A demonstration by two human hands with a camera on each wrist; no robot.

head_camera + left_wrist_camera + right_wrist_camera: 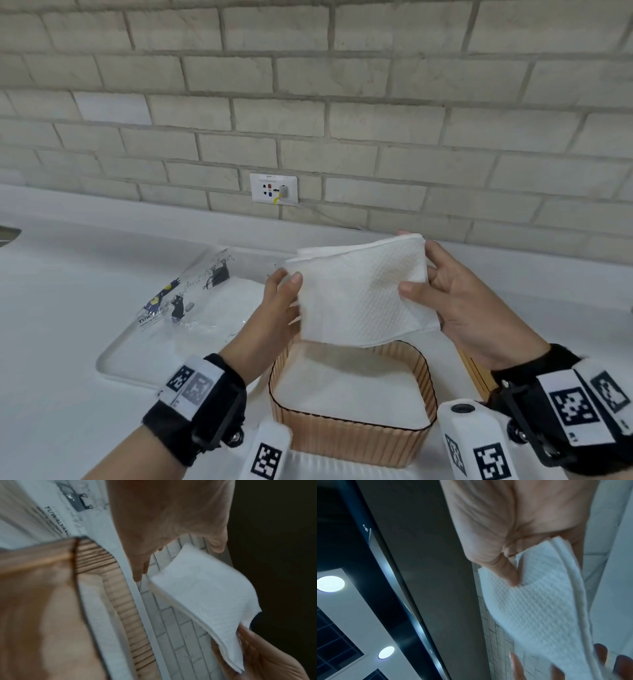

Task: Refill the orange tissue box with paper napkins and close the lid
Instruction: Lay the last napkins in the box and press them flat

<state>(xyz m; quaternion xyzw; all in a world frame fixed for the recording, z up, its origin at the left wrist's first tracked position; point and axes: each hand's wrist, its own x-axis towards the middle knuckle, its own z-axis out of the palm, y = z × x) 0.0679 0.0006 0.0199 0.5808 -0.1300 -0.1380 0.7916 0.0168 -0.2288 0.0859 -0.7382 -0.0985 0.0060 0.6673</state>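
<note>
A stack of white embossed paper napkins (359, 291) hangs tilted just above the open orange ribbed tissue box (349, 442). My left hand (289, 279) pinches the stack's left edge, thumb on the front. My right hand (416, 270) pinches the right edge, thumb pressed on the face and fingers behind, as the right wrist view shows on the napkins (539, 608). White napkins (342, 383) lie flat inside the box. The left wrist view shows the box wall (120, 601) below the held stack (205, 595). No lid sits on the box.
A white tray (120, 359) at the left carries a printed clear plastic napkin wrapper (191, 294). A brown strip (476, 373) lies right of the box, partly hidden by my right wrist. A brick wall with a socket plate (274, 188) rises behind the white counter.
</note>
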